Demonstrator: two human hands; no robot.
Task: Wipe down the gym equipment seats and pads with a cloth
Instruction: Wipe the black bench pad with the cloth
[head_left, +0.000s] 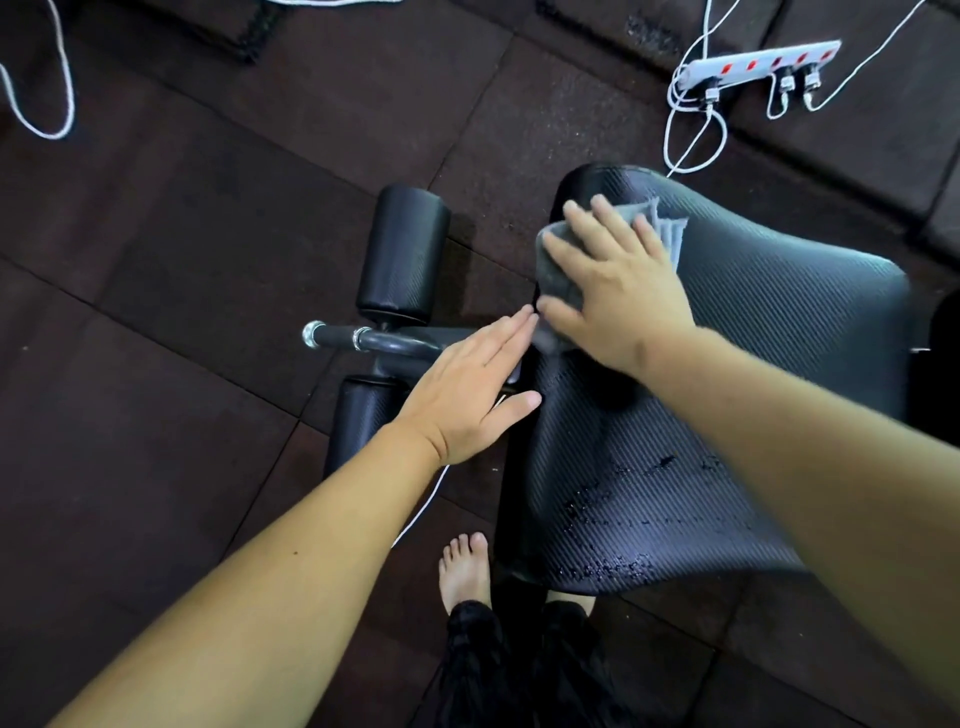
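While I wipe, my right hand (618, 291), fingers spread, presses the cloth (558, 265) flat at the far left corner of the seat (769, 364); left hand (467, 400), fingers straight together, rests at its left edge. Best: even pressure, overlapping strokes toward droplets (618, 519) at near edge

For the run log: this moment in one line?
right hand: presses cloth on seat | left hand: flat at seat edge | droplets: near end

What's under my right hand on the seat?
A grey cloth, pressed on the black seat pad by the right hand; its edges show past the fingers. The middle is covered.
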